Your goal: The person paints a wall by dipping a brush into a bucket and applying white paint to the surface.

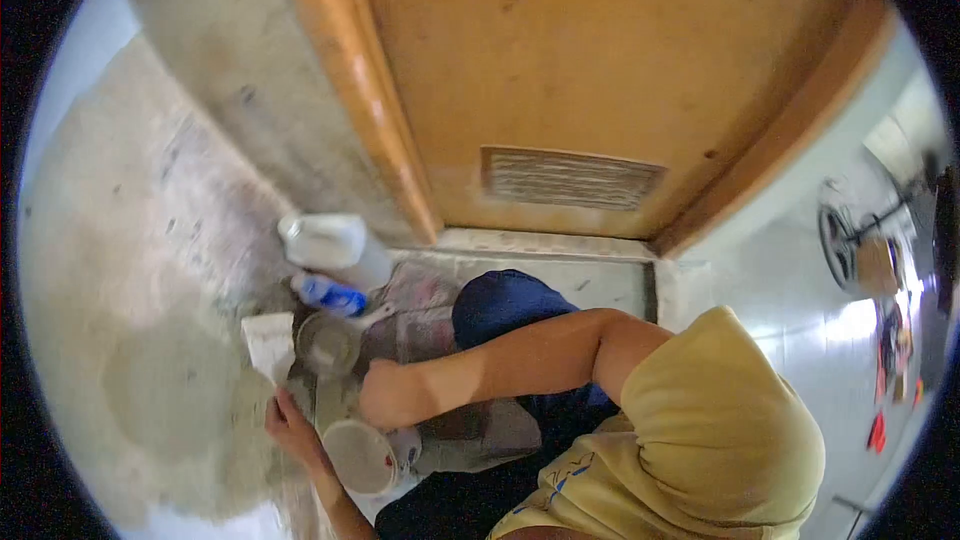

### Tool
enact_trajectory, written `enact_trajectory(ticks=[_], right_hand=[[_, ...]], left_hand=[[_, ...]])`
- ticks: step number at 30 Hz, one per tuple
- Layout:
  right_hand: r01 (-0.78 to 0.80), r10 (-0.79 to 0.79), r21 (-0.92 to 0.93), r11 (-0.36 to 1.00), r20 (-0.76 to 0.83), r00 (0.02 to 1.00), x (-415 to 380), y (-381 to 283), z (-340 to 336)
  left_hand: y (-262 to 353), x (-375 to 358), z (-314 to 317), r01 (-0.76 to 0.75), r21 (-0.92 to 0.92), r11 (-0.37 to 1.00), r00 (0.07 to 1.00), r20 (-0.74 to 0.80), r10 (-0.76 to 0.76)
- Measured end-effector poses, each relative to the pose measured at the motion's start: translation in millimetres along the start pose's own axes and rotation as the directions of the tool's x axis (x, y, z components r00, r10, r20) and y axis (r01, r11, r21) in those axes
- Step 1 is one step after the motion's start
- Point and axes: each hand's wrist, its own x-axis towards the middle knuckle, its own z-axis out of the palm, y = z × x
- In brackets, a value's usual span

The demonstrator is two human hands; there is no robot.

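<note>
My left hand (291,427) is closed on the handle of a putty knife (268,342). Its wide, whitish blade points up against the stained wall. My right hand (391,395) is a closed fist just above the rim of a small white bucket (357,456); I cannot tell what is inside the fist. Beyond the fist, a small round pan (327,347) sits on the floor, its light handle angled toward the door. A blue and white bottle (332,296) lies close behind the pan, beside a translucent white jug (345,248).
A wooden door (600,60) with a vent grille (572,178) stands ahead in its frame. My bent knee (505,305) is beside my right forearm. A reddish-grey cloth (420,305) covers part of the floor. A fan (838,248) and clutter stand far right.
</note>
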Motion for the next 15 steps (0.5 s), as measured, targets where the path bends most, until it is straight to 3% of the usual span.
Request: enact_trajectory(ticks=[1,4,8,10,12,13,15], right_hand=[[-0.044,0.044,-0.007,0.999,0.004,0.999,-8,-2,-10],[-0.102,0.102,-0.017,0.995,-0.023,0.995,-23,-6,-26],[-0.012,0.012,0.099,0.995,-0.005,1.000,-24,-8,-20],[0.057,-0.063,0.150,0.987,0.033,0.998,-15,-11,-12],[0.091,-0.082,0.140,0.986,-0.067,0.994,4,-11,6],[0.149,-0.141,0.146,0.978,-0.061,0.988,15,-7,25],[0.294,-0.280,0.048,0.955,-0.197,0.940,39,-9,69]], left_hand=[[4,-1,4,0.029,0.101,0.994,0.999,-0.041,-0.025],[-6,11,5,0.027,0.090,0.996,0.998,0.047,-0.032],[-9,8,2,0.011,0.105,0.994,1.000,0.000,-0.011],[-6,2,-6,-0.144,0.280,0.949,0.985,-0.055,0.165],[-8,-4,-20,-0.085,0.312,0.946,0.993,-0.048,0.106],[-9,-7,-28,-0.052,0.323,0.945,0.998,-0.024,0.063],[-2,-17,-50,0.044,0.380,0.924,0.999,-0.041,-0.030]])
